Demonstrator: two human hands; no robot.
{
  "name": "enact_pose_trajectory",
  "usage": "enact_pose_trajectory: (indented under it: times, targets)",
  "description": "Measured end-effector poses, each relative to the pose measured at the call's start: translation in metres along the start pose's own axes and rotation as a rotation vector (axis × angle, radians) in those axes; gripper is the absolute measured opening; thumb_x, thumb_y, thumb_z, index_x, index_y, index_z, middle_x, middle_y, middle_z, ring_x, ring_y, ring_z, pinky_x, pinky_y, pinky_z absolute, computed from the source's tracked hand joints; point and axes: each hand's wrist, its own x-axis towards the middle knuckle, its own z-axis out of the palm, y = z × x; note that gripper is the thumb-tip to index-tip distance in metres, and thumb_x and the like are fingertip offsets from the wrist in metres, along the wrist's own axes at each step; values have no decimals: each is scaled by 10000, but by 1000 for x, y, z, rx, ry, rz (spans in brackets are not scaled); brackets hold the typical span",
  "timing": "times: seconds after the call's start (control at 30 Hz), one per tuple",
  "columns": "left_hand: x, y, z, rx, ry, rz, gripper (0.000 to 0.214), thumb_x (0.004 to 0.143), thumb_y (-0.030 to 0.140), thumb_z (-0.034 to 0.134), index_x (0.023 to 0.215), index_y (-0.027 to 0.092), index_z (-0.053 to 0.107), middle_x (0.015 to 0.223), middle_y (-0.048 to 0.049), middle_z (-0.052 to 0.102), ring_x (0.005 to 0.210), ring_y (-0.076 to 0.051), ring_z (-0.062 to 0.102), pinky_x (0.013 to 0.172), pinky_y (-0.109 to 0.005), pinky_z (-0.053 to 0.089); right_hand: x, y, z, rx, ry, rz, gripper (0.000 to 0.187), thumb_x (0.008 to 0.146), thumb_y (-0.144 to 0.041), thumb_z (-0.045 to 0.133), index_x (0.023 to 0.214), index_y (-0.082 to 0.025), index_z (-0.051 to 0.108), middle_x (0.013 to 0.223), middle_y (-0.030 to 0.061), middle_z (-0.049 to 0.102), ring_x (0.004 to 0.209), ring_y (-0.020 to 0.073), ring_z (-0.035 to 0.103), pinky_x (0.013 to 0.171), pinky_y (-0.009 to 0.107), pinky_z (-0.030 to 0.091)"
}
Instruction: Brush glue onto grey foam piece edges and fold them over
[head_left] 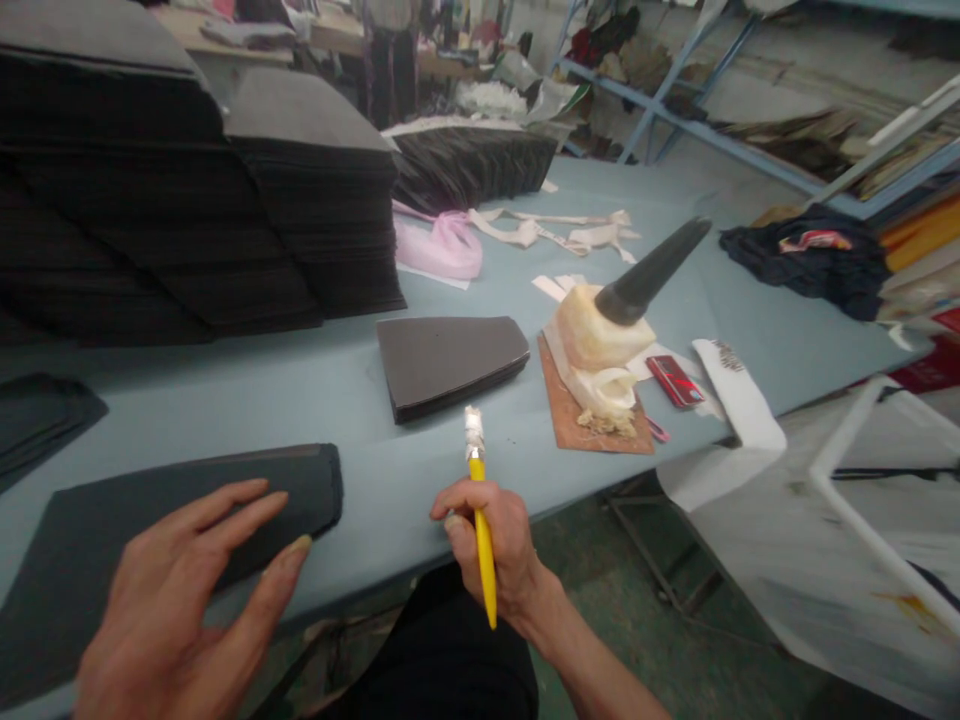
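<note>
In the head view my right hand is closed around the yellow handle of a brush. The brush's whitish, coated tip points away from me over the table. My left hand has its fingers apart above a long dark panel near the table's front edge. It covers part of that panel, and I cannot tell whether it touches it. A small stack of dark grey tapered pieces lies just beyond the brush. To its right, a cream block-like container with a black cone on top sits on a brown board.
Tall stacks of black sheets rise at the back left. A pink cloth strip and pale ribbons lie behind. A red box and a white strip are near the right edge. Blue shelving stands beyond.
</note>
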Motion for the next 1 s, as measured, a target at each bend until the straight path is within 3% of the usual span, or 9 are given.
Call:
enact_pose_trajectory:
  times: [0.1, 0.2, 0.33, 0.47, 0.6, 0.83, 1.0]
  targets:
    - [33, 40, 23, -64, 14, 33, 511, 1000, 400, 643, 1481, 565, 590, 1401, -12, 721, 1316, -422, 674, 1137, -694, 550, 3, -2, -12, 144, 92, 131, 222, 1152, -420, 464, 1208, -263, 611, 801, -24, 748, 510, 108, 555, 537, 241, 493]
    - [67, 55, 42, -95, -32, 167, 288, 1059, 401, 613, 1335, 360, 684, 1369, -73, 747, 1275, -348, 706, 1124, -584, 580, 2, 2, -25, 225, 195, 280, 394, 1169, -538, 395, 1307, -246, 620, 740, -38, 680, 535, 123, 538, 526, 246, 447]
    - [115, 63, 61, -108, -64, 262, 309, 1113, 427, 515, 1255, 246, 720, 1349, -125, 769, 1303, -330, 695, 1170, -554, 544, 0, 12, -41, 220, 347, 409, 460, 1149, -573, 413, 1189, -219, 705, 689, -39, 601, 577, 133, 545, 547, 252, 418]
    - [161, 67, 72, -114, -221, 353, 394, 1094, 472, 474, 1195, 215, 755, 1303, -135, 794, 1273, -336, 712, 1150, -536, 552, 8, 19, -48, 296, 481, 564, 488, 1120, -618, 465, 1025, -211, 717, 643, -47, 541, 554, 123, 504, 513, 231, 380]
    - [198, 65, 80, -92, -321, 403, 384, 1054, 452, 475, 1163, 219, 760, 1275, -126, 803, 1241, -323, 716, 1155, -514, 548, 27, 21, -49, 382, 578, 624, 471, 1073, -666, 539, 952, -227, 660, 589, -81, 466, 495, 101, 426, 460, 202, 334]
    - [221, 53, 98, -61, -481, 438, 407, 1025, 429, 443, 1151, 226, 773, 1307, -135, 787, 1219, -340, 720, 1127, -551, 564, 57, 27, -48, 368, 601, 586, 377, 1033, -603, 620, 930, -242, 590, 568, -112, 430, 471, 80, 394, 453, 203, 316]
    - [227, 49, 98, -95, -521, 482, 414, 1019, 373, 430, 1149, 219, 792, 1290, -137, 791, 1181, -318, 740, 1116, -529, 576, 64, 34, -45, 350, 611, 569, 337, 1028, -568, 663, 955, -247, 587, 573, -113, 482, 475, 76, 444, 459, 197, 360]
